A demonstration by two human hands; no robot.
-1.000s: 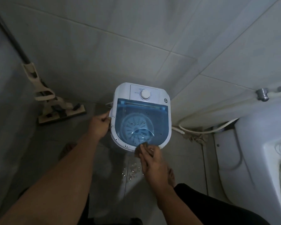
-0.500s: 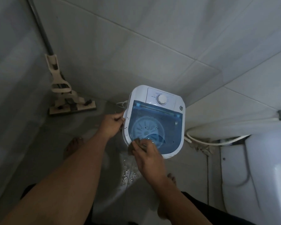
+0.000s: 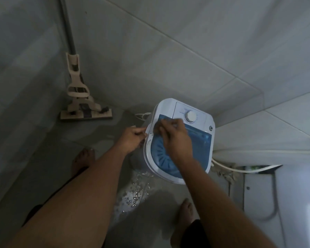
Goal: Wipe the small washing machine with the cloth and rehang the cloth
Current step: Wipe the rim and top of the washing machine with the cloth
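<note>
A small white washing machine (image 3: 202,129) with a clear blue lid and a white dial (image 3: 191,116) stands on the wet floor by the tiled wall. My left hand (image 3: 132,138) grips its left rim. My right hand (image 3: 175,136) lies over the lid near its back left corner, pressing a small dark cloth (image 3: 157,127) against it. Only a bit of cloth shows beyond my fingers.
A beige flat mop (image 3: 79,102) leans in the left corner. A white hose (image 3: 240,168) runs along the floor to the right of the machine, next to a white toilet base (image 3: 284,203). Water puddles (image 3: 134,190) lie in front of the machine, between my bare feet.
My right hand has slid the cloth from the lid's front edge across to its back left corner. My left hand stays on the left rim. The view has shifted.
</note>
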